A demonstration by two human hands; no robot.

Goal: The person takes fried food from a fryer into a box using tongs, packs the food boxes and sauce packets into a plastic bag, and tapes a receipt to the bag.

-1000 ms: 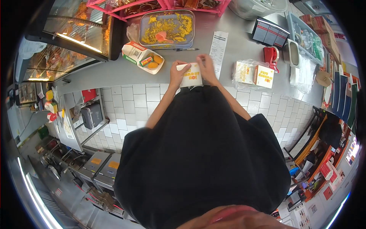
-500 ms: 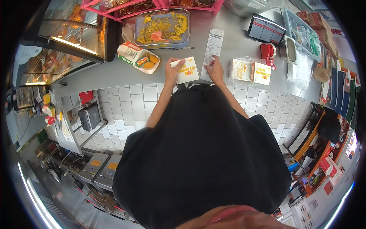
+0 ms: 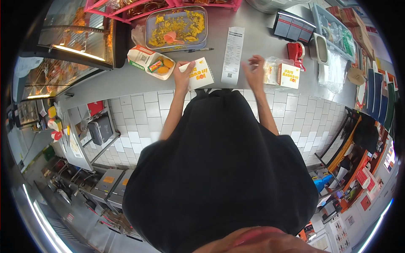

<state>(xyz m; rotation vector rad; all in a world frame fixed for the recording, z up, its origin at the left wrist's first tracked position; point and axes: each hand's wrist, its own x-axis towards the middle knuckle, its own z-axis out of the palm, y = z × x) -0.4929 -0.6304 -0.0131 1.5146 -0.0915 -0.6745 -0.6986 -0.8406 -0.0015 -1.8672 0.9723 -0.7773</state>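
Note:
A white box with yellow and orange lettering is gripped at its left side by my left hand, near the counter's front edge. My right hand is raised over the counter with its fingers apart, between the long paper receipt and a clear plastic bag of similar lettered boxes. Nothing shows in that hand. Left of my left hand stands an open carton holding golden fried pieces and a small green and red packet.
A tray of yellow food crumbs with a pink scoop lies behind a pen. Pink racks stand at the back. A red tape dispenser, dark display and metal container are on the right; a heated display case is left.
My right hand has let go of the box and moved right, past the receipt, toward the bagged boxes. My left hand has shifted slightly left with the box, which has turned a little.

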